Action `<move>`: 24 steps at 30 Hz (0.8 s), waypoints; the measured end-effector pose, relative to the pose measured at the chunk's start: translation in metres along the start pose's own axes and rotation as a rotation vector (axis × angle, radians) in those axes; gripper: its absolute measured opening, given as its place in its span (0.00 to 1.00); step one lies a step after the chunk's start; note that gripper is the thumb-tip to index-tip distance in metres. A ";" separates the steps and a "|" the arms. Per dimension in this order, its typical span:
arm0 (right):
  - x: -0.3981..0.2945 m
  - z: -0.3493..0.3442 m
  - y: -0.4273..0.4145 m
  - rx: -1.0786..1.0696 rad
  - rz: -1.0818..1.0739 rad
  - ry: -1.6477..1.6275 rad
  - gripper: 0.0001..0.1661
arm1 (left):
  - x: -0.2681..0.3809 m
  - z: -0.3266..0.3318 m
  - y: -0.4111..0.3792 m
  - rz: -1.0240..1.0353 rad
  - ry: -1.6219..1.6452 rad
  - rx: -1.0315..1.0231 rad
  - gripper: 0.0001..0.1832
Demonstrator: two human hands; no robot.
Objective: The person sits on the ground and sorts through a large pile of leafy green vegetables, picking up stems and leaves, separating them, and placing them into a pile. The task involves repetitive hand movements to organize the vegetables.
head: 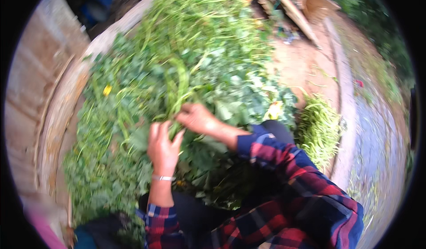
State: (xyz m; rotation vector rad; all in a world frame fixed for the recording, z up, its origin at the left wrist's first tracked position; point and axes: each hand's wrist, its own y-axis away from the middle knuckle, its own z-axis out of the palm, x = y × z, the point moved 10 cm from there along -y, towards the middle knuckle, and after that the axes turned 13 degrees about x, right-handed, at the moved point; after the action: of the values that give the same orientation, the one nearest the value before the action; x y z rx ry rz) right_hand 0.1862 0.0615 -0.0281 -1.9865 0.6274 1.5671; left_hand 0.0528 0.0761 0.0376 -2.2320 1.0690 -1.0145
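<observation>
A large heap of leafy green vines [206,62] with long stems covers the ground before me. My left hand [164,146], with a bracelet at the wrist, holds the lower end of a bundle of green stems [181,79] between thumb and fingers. Close beside it on the right, my right hand [196,117] pinches the same bundle with its fingertips. The stems run upward from both hands over the leaves. Motion blur hides the fine detail at the fingertips. Yellow flowers [107,90] show among the leaves.
A pile of thin, light green stalks [319,132] lies at my right, by a pale edging [347,126]. Wood pieces [298,16] lie at the upper right. A log [66,106] borders the heap at left. Part of another person in pink [45,224] shows at the lower left.
</observation>
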 end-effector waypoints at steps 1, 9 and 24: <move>0.006 0.007 0.000 0.005 -0.040 0.080 0.18 | -0.006 0.002 0.003 -0.005 -0.035 -0.006 0.20; -0.057 0.021 0.030 -0.284 -0.587 -0.148 0.36 | -0.025 -0.009 -0.001 -0.227 0.333 0.092 0.08; -0.047 0.043 0.060 -0.030 -1.092 0.564 0.05 | -0.062 0.000 0.000 -0.651 0.651 0.090 0.10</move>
State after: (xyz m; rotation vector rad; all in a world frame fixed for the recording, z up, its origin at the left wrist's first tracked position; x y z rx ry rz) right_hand 0.1051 0.0464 0.0028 -2.1763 -0.3103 0.3654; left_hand 0.0263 0.1260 0.0113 -2.2643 0.4691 -2.1137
